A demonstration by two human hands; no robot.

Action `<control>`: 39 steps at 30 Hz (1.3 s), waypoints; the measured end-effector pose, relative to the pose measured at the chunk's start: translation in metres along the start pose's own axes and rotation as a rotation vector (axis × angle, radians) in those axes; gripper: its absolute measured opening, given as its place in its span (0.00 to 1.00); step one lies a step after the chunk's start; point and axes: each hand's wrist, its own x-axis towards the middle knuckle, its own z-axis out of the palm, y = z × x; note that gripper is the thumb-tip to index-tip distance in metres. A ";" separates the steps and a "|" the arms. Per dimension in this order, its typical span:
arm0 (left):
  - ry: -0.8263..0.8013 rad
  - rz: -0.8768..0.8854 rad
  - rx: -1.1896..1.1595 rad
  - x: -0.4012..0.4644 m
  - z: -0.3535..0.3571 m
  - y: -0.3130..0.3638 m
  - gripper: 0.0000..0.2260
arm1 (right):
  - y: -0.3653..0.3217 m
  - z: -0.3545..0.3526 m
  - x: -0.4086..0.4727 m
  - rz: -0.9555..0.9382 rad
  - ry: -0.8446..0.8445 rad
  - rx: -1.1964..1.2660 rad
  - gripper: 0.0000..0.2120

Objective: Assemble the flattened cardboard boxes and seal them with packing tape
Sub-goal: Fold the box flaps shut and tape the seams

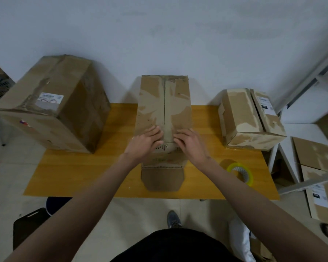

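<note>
A yellow wooden worktop (74, 176) stands against a plain white wall. The middle box (164, 106) stands in the center of it, with the tape roll (241, 172) at about four o'clock from it. The left hand (146, 141) and right hand (191, 144) lie flat with loose fingers, pressing tape down on both sides of the top seam. The box looks light and empty, stiff at its corners but soft on the flaps, so it is best held by its side walls.
</note>
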 end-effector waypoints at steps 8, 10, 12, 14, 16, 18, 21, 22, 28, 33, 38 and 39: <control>-0.049 0.004 0.105 0.016 0.017 0.010 0.20 | -0.008 0.013 0.008 0.005 -0.097 -0.023 0.10; -0.050 0.006 0.128 0.017 0.021 0.011 0.21 | -0.008 0.013 0.007 -0.007 -0.088 -0.032 0.09; -0.028 0.003 0.112 0.017 0.022 0.011 0.22 | -0.011 0.011 0.006 -0.031 -0.086 -0.042 0.09; 0.007 0.020 0.045 0.014 0.021 0.009 0.21 | -0.012 0.008 0.005 -0.056 -0.084 -0.068 0.07; 0.051 0.078 -0.008 0.009 0.018 0.006 0.19 | -0.010 0.005 0.002 -0.096 -0.052 -0.088 0.05; 0.113 0.157 0.015 0.003 0.016 0.000 0.20 | -0.004 0.004 -0.001 -0.133 -0.030 -0.098 0.04; 0.170 0.159 0.044 -0.011 0.011 -0.014 0.19 | 0.010 0.004 -0.009 -0.117 0.007 -0.085 0.05; 0.181 0.143 0.040 -0.016 0.009 -0.022 0.20 | 0.016 0.004 -0.012 -0.103 0.018 -0.082 0.05; 0.279 0.051 -0.015 -0.041 0.000 -0.061 0.14 | 0.033 0.001 -0.018 -0.064 0.040 -0.032 0.05; 0.375 -0.058 -0.056 -0.042 0.004 -0.054 0.11 | 0.031 0.000 -0.021 0.038 0.046 0.038 0.11; 0.462 -0.245 -0.290 -0.048 0.012 -0.039 0.11 | 0.029 0.005 -0.027 0.180 0.076 0.153 0.09; 0.484 -0.291 -0.348 -0.049 0.014 -0.035 0.11 | 0.028 0.006 -0.027 0.222 0.079 0.188 0.08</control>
